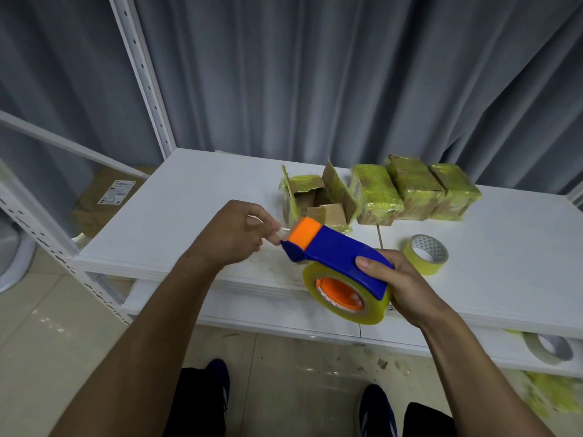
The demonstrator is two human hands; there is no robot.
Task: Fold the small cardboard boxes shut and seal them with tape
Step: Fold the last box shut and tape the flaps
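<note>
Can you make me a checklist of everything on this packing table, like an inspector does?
Surface: white table, scuffed near its front edge.
Job's things: open box, flaps up; three taped boxes in a row to its right; tape dispenser, blue and orange, held over the front edge.
Clutter: spare tape roll on the table; second roll on the lower shelf; scraps on the floor.
Hands: left hand pinches the tape end at the dispenser's mouth; right hand grips the dispenser.
Cables: nothing seen.
Surroundings: grey curtain behind; white shelf post at left; carton on the floor.
</note>
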